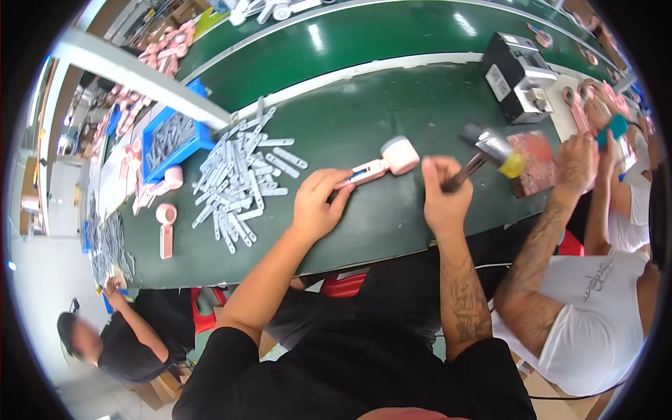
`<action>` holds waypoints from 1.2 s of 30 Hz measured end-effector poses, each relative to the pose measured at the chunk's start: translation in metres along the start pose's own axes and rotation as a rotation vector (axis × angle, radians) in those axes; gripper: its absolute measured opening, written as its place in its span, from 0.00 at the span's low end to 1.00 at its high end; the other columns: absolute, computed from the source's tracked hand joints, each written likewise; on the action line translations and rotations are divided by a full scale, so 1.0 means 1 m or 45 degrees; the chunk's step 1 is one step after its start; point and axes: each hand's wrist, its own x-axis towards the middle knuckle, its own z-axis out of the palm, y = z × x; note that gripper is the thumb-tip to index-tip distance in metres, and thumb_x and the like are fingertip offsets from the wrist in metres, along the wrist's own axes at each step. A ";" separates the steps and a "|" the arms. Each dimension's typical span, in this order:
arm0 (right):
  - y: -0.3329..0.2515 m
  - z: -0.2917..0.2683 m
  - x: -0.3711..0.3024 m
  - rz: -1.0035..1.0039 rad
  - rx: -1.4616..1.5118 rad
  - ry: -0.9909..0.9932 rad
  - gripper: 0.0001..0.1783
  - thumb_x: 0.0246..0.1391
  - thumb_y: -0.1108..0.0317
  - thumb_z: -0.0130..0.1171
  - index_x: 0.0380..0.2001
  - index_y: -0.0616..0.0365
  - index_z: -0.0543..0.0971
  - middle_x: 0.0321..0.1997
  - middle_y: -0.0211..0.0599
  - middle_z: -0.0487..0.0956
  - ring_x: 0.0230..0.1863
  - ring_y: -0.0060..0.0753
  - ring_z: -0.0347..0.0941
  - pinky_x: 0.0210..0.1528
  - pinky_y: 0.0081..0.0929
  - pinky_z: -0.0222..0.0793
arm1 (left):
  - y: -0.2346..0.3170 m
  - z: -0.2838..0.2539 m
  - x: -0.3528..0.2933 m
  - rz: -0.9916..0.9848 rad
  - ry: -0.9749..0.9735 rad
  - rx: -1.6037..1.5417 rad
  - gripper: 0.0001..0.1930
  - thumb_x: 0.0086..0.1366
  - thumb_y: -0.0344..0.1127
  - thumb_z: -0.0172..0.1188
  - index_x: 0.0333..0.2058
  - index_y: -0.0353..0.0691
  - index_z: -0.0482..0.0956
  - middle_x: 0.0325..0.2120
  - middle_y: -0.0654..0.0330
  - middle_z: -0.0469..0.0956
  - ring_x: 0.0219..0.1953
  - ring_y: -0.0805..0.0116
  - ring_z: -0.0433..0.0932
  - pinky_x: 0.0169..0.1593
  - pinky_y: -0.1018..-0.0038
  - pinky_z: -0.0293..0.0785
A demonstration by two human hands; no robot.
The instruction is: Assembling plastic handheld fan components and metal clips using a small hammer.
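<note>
My left hand is closed on the handle end of a pink handheld fan, which lies on the green table with its round head to the right. A dark blue strip shows in the open handle. In my right hand is the dark handle of a mallet, raised right of the fan and apart from it. The mallet's head, black at one end and yellow at the other, is blurred. Left of my left hand spreads a loose heap of grey plastic strips.
Another pink fan lies left of the heap, near a blue bin of grey parts. A worn reddish block and a black-and-silver machine stand to the right. Co-workers sit on both sides; one's tattooed arm reaches close to the block.
</note>
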 end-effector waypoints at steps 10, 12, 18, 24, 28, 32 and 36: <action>-0.019 0.012 -0.067 -0.836 -0.754 -0.750 0.13 0.60 0.61 0.71 0.47 0.48 0.84 0.23 0.30 0.81 0.22 0.41 0.79 0.27 0.40 0.73 | 0.011 -0.037 -0.050 0.025 -0.028 0.152 0.11 0.60 0.33 0.77 0.40 0.46 0.86 0.41 0.63 0.88 0.41 0.58 0.85 0.45 0.62 0.77; -0.020 0.025 -0.068 -0.822 -0.838 -0.896 0.16 0.60 0.61 0.70 0.51 0.46 0.85 0.25 0.31 0.83 0.22 0.41 0.80 0.27 0.41 0.73 | 0.012 -0.034 -0.051 0.060 0.065 0.216 0.14 0.56 0.36 0.79 0.39 0.46 0.86 0.41 0.63 0.88 0.42 0.57 0.85 0.46 0.62 0.76; -0.017 0.026 -0.059 -0.709 -0.846 -0.768 0.19 0.60 0.62 0.71 0.55 0.45 0.85 0.22 0.35 0.82 0.21 0.45 0.79 0.25 0.42 0.72 | 0.014 -0.030 -0.047 0.064 0.106 0.256 0.14 0.53 0.36 0.80 0.36 0.46 0.85 0.41 0.65 0.87 0.44 0.57 0.84 0.47 0.60 0.77; -0.018 0.023 -0.063 -0.700 -0.805 -0.806 0.21 0.59 0.64 0.72 0.57 0.43 0.86 0.22 0.34 0.81 0.21 0.45 0.78 0.25 0.40 0.71 | 0.011 -0.043 -0.058 0.056 0.121 0.221 0.17 0.51 0.34 0.81 0.41 0.49 0.88 0.47 0.62 0.86 0.47 0.57 0.84 0.49 0.61 0.77; -0.023 0.029 -0.068 -0.745 -0.817 -0.882 0.25 0.58 0.65 0.72 0.60 0.41 0.85 0.24 0.30 0.82 0.21 0.42 0.77 0.26 0.38 0.71 | 0.009 -0.053 -0.069 0.021 0.092 0.307 0.18 0.52 0.33 0.82 0.42 0.50 0.89 0.51 0.56 0.84 0.50 0.55 0.84 0.55 0.59 0.74; -0.025 0.039 -0.070 -0.778 -0.823 -0.944 0.29 0.55 0.67 0.72 0.61 0.40 0.85 0.24 0.26 0.83 0.21 0.39 0.78 0.26 0.37 0.72 | 0.012 -0.056 -0.068 0.004 0.067 0.318 0.18 0.52 0.33 0.82 0.42 0.49 0.90 0.51 0.56 0.84 0.51 0.56 0.84 0.55 0.60 0.73; -0.029 0.044 -0.073 -0.735 -0.855 -0.994 0.34 0.48 0.70 0.70 0.62 0.39 0.84 0.25 0.24 0.84 0.22 0.37 0.80 0.27 0.36 0.74 | 0.013 -0.055 -0.066 0.000 0.066 0.296 0.17 0.52 0.32 0.81 0.42 0.49 0.89 0.50 0.58 0.84 0.50 0.57 0.83 0.55 0.61 0.71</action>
